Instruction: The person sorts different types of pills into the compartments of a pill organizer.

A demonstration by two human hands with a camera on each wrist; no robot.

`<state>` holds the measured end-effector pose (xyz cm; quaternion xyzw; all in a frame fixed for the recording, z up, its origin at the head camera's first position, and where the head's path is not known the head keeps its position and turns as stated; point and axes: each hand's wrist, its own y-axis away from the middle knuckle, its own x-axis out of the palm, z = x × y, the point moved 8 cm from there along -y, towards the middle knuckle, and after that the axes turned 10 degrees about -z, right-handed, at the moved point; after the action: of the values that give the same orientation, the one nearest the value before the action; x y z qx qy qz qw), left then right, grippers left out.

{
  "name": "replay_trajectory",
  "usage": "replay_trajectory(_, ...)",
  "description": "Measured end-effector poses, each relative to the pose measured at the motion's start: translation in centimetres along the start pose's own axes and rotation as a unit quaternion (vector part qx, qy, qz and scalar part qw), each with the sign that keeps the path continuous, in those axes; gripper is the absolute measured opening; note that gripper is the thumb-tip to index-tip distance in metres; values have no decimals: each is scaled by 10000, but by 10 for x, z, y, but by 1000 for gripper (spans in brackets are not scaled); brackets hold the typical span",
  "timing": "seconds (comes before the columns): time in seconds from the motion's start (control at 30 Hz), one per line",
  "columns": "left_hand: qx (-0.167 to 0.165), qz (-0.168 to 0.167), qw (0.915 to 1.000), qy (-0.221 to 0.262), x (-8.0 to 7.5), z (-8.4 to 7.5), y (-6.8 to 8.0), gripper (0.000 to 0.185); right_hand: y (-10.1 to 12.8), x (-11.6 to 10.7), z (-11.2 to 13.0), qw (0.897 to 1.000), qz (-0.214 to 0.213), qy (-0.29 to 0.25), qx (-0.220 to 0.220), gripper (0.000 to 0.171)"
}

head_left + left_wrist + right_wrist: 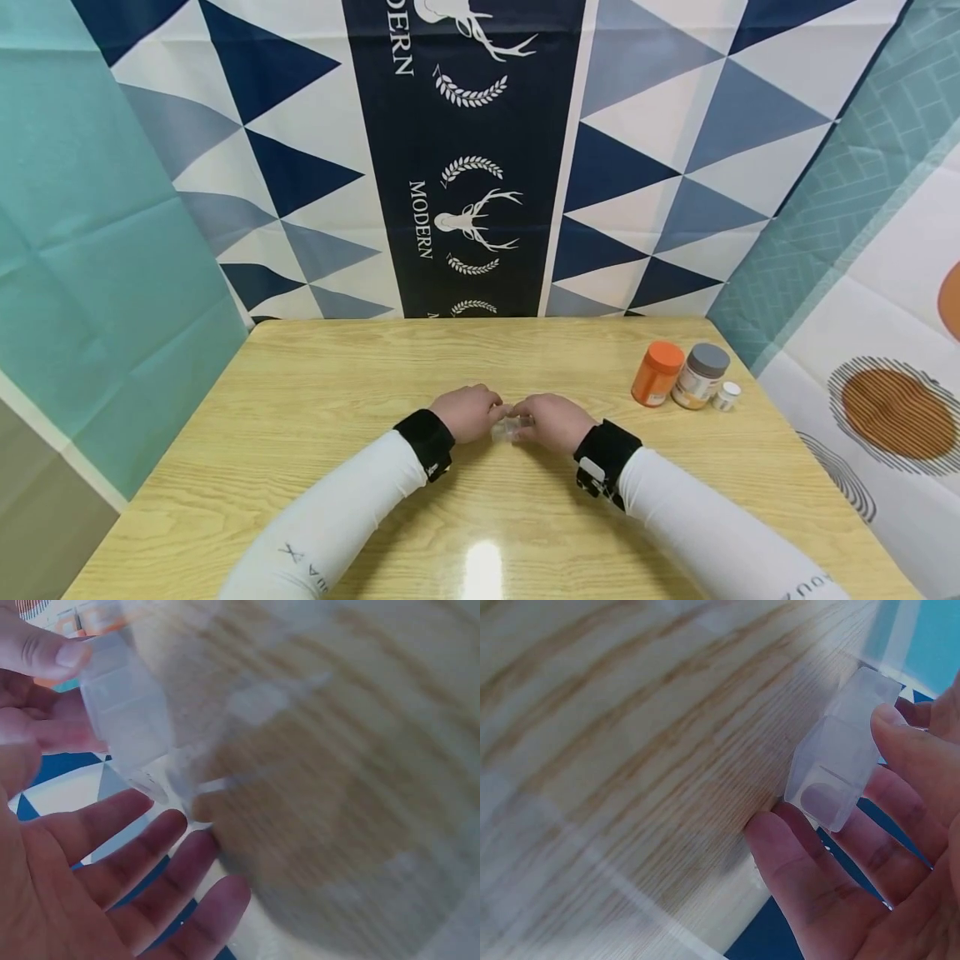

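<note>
A small frosted-clear plastic pill box (504, 430) with compartments is between the two hands, over the middle of the table. The right hand (557, 421) pinches it, with the thumb (894, 724) on one side and fingers behind. Through the wall of the pill box (836, 757) a rounded darker patch shows, too hazy to identify. The left hand (467, 412) is at the other end of the box; its fingers (135, 889) are spread and fairly straight in the left wrist view. The left index fingertip is by the box's lower edge; contact cannot be told.
At the table's right rear are an orange bottle (658, 375), a grey-capped jar (700, 377) and a small white bottle (726, 397), close together. The wood-grain table (337, 367) meets a patterned cloth backdrop (465, 167) behind and cloth panels on both sides.
</note>
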<state>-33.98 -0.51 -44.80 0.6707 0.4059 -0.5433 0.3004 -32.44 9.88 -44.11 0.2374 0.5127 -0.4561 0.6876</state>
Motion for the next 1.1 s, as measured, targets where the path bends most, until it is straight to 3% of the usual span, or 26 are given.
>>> replay_trajectory(0.17,122,150,9998,-100,3,-1,7,65,-1,0,3,10000,-15,58,-75,28)
replay_trajectory(0.53,92,-44,9999,-119,8,-2,19,82,1,5,0,9999,51,66,134,29)
replay_trajectory(0.8,243,-693,9964,-425,-5,-6,37,93,4,6,1,9996,16,243,-114,32)
replay_trajectory(1.0,173,-1109,9931,-346,-24,-6,61,96,6,0,6,9986,60,509,-144,51)
replay_trajectory(1.1,82,-1218,9922,-263,-32,-3,73,96,11,-15,3,9985,-308,459,30,56)
